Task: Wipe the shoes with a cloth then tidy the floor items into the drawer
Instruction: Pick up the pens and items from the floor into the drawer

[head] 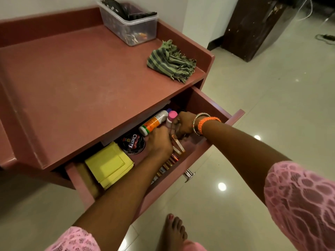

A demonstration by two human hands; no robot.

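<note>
A: Drawer point(204, 107) status?
B: Pulled out from under the pink desk point(72, 78). Both hands are inside it.
A: Left hand point(159, 142)?
B: Fingers curled, over the middle of the drawer, touching the base of the orange-and-white bottle point(154, 122). Can't tell if it actually grasps anything.
A: Right hand point(182, 125)?
B: Fingers curled down by the pink-capped bottle point(171, 117) and a small carton point(178, 144). Grasp hidden, can't tell. Orange bangle point(208, 122) on that wrist.
A: Other contents?
B: Cherry polish tin point(132, 144) just left of the left hand, yellow boxes point(108, 164) further left, a row of small items along the front wall.
A: Cloth point(171, 61)?
B: Green striped, crumpled on the desk top, right rear corner, beside the clear plastic tub point(130, 24). Neither hand touches it.
A: Floor point(262, 105)?
B: Glossy tile. One bare foot point(174, 230) near the drawer front.
</note>
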